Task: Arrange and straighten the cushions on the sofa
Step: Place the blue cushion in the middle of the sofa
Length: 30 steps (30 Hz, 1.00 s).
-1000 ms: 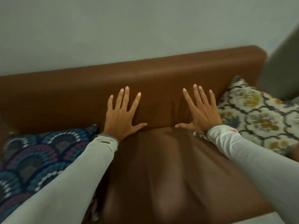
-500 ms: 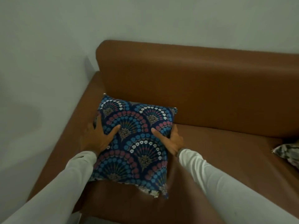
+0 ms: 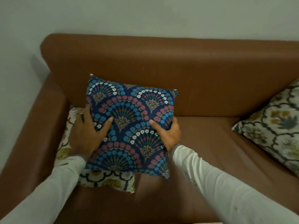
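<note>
A dark blue cushion (image 3: 131,126) with a fan pattern of blue, pink and white flowers is held up near the left end of the brown leather sofa (image 3: 202,75). My left hand (image 3: 88,133) grips its left edge, thumb across the front. My right hand (image 3: 168,133) grips its right edge the same way. Under it lies a cream cushion (image 3: 103,179) with green and yellow motifs, flat on the seat and mostly hidden. A second cream patterned cushion (image 3: 278,126) leans at the right end of the sofa.
The sofa's left armrest (image 3: 37,126) runs close beside my left forearm. A pale wall (image 3: 145,15) stands behind the backrest and to the left. Bare brown seat (image 3: 207,143) lies between the blue cushion and the right cushion.
My hands went from flat on the backrest to gripping the blue cushion's sides. It is now raised and tilted more upright, uncovering a cream cushion beneath. The view swung left, then back right.
</note>
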{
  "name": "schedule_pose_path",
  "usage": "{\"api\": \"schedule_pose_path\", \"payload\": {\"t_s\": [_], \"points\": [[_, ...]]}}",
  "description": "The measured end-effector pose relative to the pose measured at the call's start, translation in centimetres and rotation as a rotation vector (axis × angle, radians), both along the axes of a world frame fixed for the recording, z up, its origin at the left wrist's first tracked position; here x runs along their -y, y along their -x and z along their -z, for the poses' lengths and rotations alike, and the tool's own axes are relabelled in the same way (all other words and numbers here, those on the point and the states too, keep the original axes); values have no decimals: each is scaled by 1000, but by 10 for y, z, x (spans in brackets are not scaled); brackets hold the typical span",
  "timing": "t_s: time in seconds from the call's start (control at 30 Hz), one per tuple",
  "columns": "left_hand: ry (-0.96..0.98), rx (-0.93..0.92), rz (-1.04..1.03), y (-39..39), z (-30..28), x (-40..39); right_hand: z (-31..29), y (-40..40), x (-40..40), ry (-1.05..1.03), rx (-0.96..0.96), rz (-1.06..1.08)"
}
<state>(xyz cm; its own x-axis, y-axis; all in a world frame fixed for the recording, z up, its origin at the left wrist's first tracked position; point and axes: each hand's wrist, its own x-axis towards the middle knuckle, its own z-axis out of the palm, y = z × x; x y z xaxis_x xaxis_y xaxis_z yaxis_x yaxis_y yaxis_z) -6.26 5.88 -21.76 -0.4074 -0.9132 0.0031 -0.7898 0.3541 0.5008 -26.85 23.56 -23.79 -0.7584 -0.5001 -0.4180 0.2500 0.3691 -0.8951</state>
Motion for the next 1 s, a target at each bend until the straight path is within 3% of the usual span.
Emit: {"api": "schedule_pose_path", "payload": {"t_s": [0.23,0.33,0.5,1.0], "points": [[-117,-117,221,131,22,-94,-12,126,-102,-44,-167,42],[-236,-150,218,170,45,-126,3,166,-129,-80,-211,5],[-259,-155,171,206,85,-156,40,219,-147,-93,-286,-97],[-127,7,268,218,94,-150,81,232,-169,-72,-306,-60]]}}
